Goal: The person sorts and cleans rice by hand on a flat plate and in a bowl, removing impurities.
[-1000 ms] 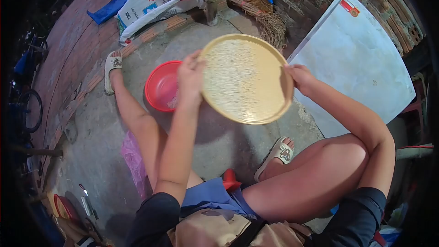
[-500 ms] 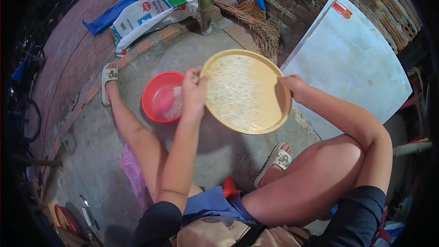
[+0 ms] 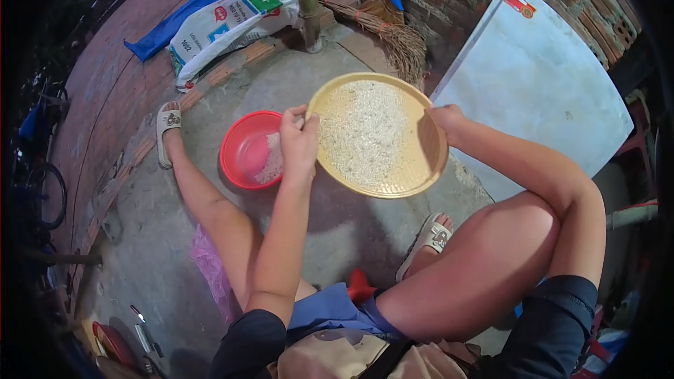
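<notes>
A round yellow tray (image 3: 420,172) is held up in front of me, tilted a little. Whitish rice grains (image 3: 365,133) lie spread over its middle and left part. My left hand (image 3: 300,144) grips the tray's left rim, thumb on the near side. On the opposite rim, my right hand (image 3: 447,125) is closed, with its fingertips partly hidden by the tray. Just left of my left hand, a red plastic basin (image 3: 235,158) stands on the concrete floor with some white grains (image 3: 272,161) at its right side.
A white panel (image 3: 540,91) leans by the brick wall at right. Straw brooms (image 3: 397,42) and a bamboo post (image 3: 307,7) stand ahead, near a printed white sack (image 3: 232,28). Pink plastic (image 3: 210,267) lies by my left leg. A red object (image 3: 360,286) sits between my legs.
The grains have shifted rightward across the tray and look less streaked. The tray's near edge has risen slightly. Both hands keep their hold.
</notes>
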Motion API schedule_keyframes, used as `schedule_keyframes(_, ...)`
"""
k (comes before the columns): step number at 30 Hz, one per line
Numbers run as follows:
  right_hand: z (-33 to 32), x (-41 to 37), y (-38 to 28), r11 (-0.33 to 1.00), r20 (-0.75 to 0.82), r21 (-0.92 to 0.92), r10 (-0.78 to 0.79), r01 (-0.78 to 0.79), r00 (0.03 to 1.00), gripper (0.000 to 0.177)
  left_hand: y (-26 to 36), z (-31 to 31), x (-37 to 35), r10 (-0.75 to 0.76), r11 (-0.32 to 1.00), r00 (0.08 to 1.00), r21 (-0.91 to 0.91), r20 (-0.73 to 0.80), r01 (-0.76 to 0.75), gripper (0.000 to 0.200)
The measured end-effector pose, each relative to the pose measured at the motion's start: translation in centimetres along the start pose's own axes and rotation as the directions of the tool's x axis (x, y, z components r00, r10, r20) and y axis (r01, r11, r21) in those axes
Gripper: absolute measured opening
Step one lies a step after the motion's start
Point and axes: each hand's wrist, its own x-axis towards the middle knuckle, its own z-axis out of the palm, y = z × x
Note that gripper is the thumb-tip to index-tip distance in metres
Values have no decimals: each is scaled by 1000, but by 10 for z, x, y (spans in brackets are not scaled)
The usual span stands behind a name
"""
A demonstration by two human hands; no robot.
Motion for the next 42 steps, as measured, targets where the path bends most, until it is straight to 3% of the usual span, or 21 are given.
schedule_keyframes(1,1,-2,0,1000,-98,4,-1,1,995,31,1,6,-2,3,998,1000,-62,1,-3,31)
schedule_keyframes(3,8,-16,-7,986,168,134,-122,99,978,28,10,-23,21,-108,989,994,-104,3,108,29)
schedule_keyframes(6,28,-39,-20,973,122,197,-146,120,982,28,15,-45,31,-183,975,983,-126,0,182,27)
schedule_keyframes(8,17,-18,-10,980,348,165,-167,115,922,30,17,-43,21,-172,984,985,-45,-24,171,26)
schedule_keyframes(11,-1,2,0,998,211,27,-69,64,975,28,-1,1,-8,71,993,997,91,26,-73,24)
schedule_keyframes(13,-2,29,21,984,1,8,179,-179,984,28,3,10,-15,149,983,983,89,109,-159,24)
schedule_keyframes(15,6,26,20,973,48,146,174,-179,984,26,5,0,-2,129,970,990,199,54,-137,24)
schedule_keyframes(17,24,-16,-9,994,143,108,-39,24,989,27,4,-29,27,14,1000,1000,26,15,-14,24)
schedule_keyframes(21,37,-35,-30,985,237,162,-90,52,967,29,12,-51,34,-49,996,998,-83,-37,45,23)
schedule_keyframes(22,30,-19,-24,991,218,130,-65,37,974,29,17,-40,21,-73,997,995,-15,-66,72,24)
schedule_keyframes(24,16,24,-4,993,208,112,-48,25,977,28,-3,-18,12,101,992,993,83,-52,-97,26)
schedule_keyframes(26,9,55,11,973,22,38,227,-228,974,28,0,6,-8,142,985,990,96,-8,-140,25)
schedule_keyframes(27,9,59,13,973,18,37,225,-226,974,28,0,13,-14,166,981,986,91,32,-168,25)
schedule_keyframes(29,13,62,12,897,253,339,205,-285,945,29,-1,-8,8,88,996,996,32,-16,-87,25)
schedule_keyframes(30,26,19,-9,917,234,359,92,-174,968,27,5,-22,18,58,998,997,11,-44,-57,25)
schedule_keyframes(34,46,-39,-37,985,230,170,-34,-6,973,28,7,-60,36,-85,991,995,-107,-54,79,27)
schedule_keyframes(36,26,18,-11,967,280,243,5,-76,960,28,2,-39,23,-80,995,992,49,-102,85,26)
schedule_keyframes(38,22,38,-1,936,324,321,34,-144,945,28,-15,-11,7,93,983,991,169,-97,-76,26)
schedule_keyframes(40,12,30,-11,962,6,125,244,-243,970,31,-16,-9,3,106,983,992,155,-67,-94,27)
schedule_keyframes(41,14,35,-8,964,-5,124,237,-235,971,31,-17,-2,3,113,986,993,126,-43,-107,27)
schedule_keyframes(42,23,46,1,944,181,240,185,-226,966,34,-11,-14,12,103,980,992,176,-68,-89,26)
